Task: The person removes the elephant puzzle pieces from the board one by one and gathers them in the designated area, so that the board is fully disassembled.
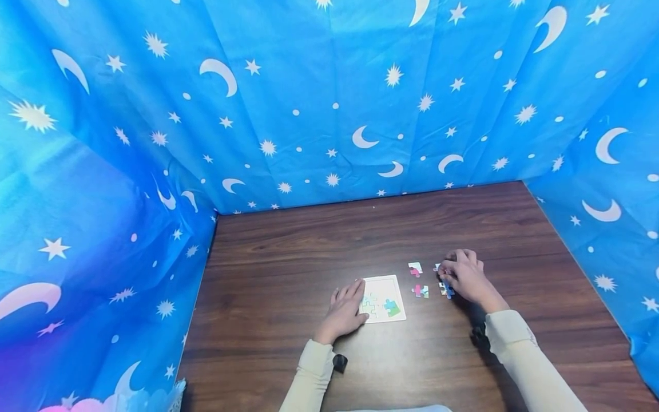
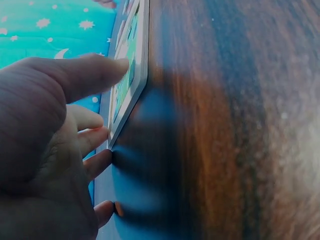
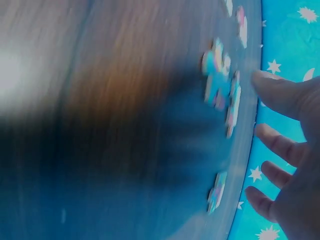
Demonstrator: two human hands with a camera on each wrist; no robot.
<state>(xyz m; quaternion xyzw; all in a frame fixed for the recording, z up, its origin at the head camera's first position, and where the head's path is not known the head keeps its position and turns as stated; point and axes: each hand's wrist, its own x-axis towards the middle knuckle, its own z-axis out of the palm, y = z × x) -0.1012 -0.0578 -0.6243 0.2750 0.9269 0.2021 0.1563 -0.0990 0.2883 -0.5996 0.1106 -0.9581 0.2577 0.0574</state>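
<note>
A white puzzle tray (image 1: pixel 387 284) lies flat on the table, with a blue-and-green jigsaw piece (image 1: pixel 392 309) inside its lower right part. My left hand (image 1: pixel 342 312) rests along the tray's left side, thumb (image 2: pixel 95 75) over its near edge and fingers spread. Over the loose pieces to the right hovers my right hand (image 1: pixel 465 277). In the right wrist view its thumb (image 3: pixel 280 92) and fingers are apart with nothing between them. Below it are a blue jigsaw piece (image 1: pixel 447 290) and other pieces (image 3: pixel 216 80), blurred in that view.
Between tray and right hand lie a white-and-pink piece (image 1: pixel 415 268) and a pink-and-green piece (image 1: pixel 420 291). A blue curtain (image 1: pixel 309 131) with moons and stars stands round the brown wooden table (image 1: pixel 278 257). Something pale and frilly (image 1: pixel 134 397) is at the lower left.
</note>
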